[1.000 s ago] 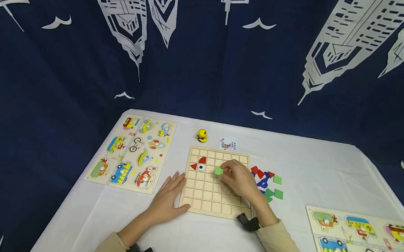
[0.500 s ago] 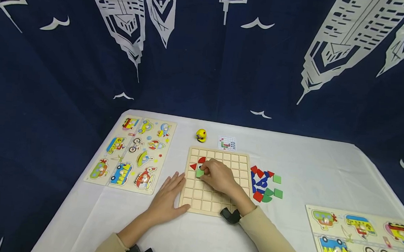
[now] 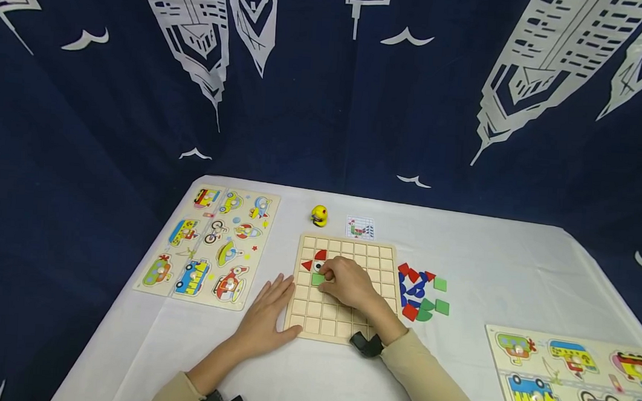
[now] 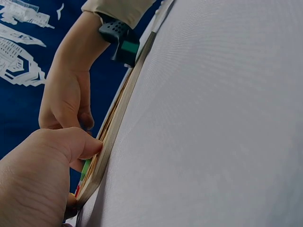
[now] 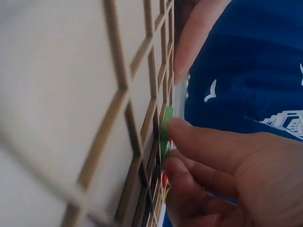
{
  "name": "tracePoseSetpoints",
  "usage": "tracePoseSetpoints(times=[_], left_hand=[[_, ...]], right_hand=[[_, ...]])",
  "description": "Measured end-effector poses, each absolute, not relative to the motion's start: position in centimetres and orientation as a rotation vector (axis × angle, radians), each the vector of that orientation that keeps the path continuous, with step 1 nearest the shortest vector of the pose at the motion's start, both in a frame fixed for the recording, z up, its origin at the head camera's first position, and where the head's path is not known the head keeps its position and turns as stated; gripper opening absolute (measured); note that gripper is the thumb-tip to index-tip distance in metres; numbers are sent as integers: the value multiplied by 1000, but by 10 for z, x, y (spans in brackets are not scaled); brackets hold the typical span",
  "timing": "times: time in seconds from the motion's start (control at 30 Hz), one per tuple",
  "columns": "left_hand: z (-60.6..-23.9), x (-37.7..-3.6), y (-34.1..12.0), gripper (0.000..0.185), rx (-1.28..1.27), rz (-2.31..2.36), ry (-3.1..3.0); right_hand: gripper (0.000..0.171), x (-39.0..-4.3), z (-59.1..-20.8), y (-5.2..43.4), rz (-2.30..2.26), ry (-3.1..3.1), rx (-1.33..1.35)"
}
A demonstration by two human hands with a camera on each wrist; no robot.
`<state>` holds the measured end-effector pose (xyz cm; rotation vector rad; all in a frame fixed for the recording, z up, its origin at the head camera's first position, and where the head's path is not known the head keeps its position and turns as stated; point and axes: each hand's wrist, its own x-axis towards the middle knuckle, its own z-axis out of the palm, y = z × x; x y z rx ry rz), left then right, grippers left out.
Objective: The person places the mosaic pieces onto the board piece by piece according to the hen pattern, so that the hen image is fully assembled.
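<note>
A wooden grid board (image 3: 347, 323) lies on the white table. Two red pieces (image 3: 321, 255) and a round eye piece (image 3: 317, 265) sit in its upper left cells. My right hand (image 3: 325, 274) pinches a green square (image 3: 317, 279) and holds it down in the cell just below the eye piece. The right wrist view shows my fingertips (image 5: 189, 135) on the green square (image 5: 164, 132) against the grid. My left hand (image 3: 278, 290) lies flat on the table, its fingers straight and touching the board's left edge (image 4: 113, 137).
Loose red, blue and green pieces (image 3: 419, 293) lie right of the board. A yellow duck (image 3: 320, 215) and a pattern card (image 3: 361, 228) sit behind it. Vehicle puzzles lie at the left (image 3: 210, 243) and near right (image 3: 578, 377). A dark curtain hangs behind.
My right hand carried the green square from the board's middle to the left and set it into the cell under the eye piece. The left hand stayed put.
</note>
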<state>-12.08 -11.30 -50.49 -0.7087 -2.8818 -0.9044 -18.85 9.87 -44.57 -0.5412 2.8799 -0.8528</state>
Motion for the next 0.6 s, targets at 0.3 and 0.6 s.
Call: tracePoseSetpoints(times=[0.3, 0.6], left_hand=[[-502, -121, -117, 85, -666, -917, -2867], [-502, -119, -112, 84, -699, -937, -2874]], right_hand=[[10, -188, -441, 110, -909, 2882, -501], [12, -185, -445, 106, -859, 2851, -629]])
